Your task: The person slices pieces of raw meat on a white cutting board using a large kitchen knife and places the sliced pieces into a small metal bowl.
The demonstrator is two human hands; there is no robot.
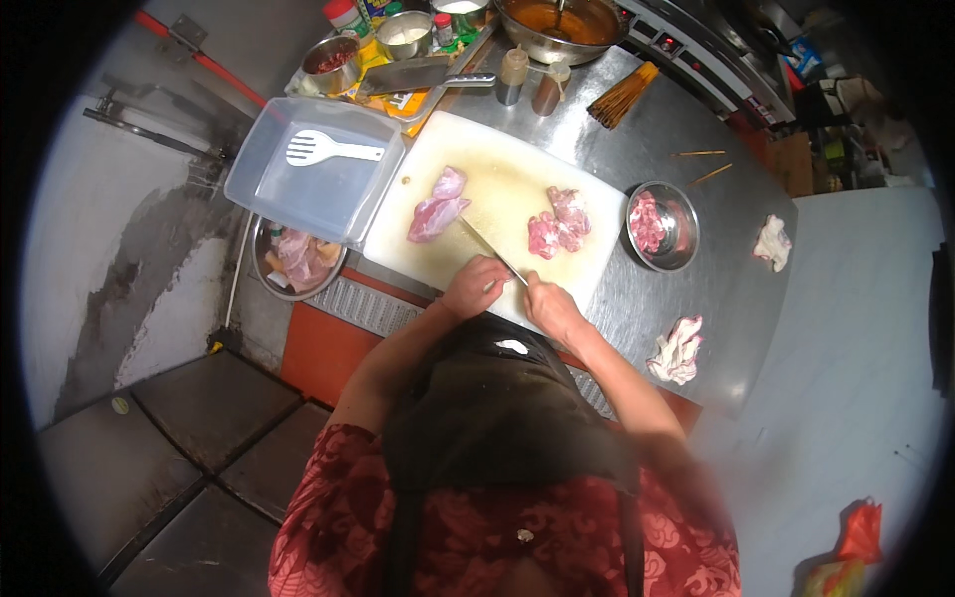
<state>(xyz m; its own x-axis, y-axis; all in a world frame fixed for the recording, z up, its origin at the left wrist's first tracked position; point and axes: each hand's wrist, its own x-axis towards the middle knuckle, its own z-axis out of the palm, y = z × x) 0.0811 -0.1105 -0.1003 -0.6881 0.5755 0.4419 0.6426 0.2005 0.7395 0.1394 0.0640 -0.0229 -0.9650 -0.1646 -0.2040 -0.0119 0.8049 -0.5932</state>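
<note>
On a white plastic cutting board (pixel 507 160), my right hand (pixel 553 307) is closed around the handle of a narrow knife (pixel 489 245), whose tip points up and left. My left hand (pixel 475 286) rests at the board's near edge beside the blade, its fingertips at a small bit of meat that is mostly hidden. Two pieces of raw meat (pixel 439 216) lie on the board's left part, just beyond the knife tip. More raw meat chunks (pixel 571 216) sit on the right part. A steel bowl (pixel 680 261) with small meat pieces (pixel 647 222) stands right of the board.
A clear plastic tub (pixel 298 201) holding a white slotted spatula (pixel 321 149) stands at left, partly above a bowl of raw meat (pixel 302 257). Behind are a cleaver (pixel 406 76), two squeeze bottles (pixel 550 89), skewers (pixel 623 95) and a bowl of orange-brown liquid (pixel 559 52). Cloths (pixel 677 351) lie at right.
</note>
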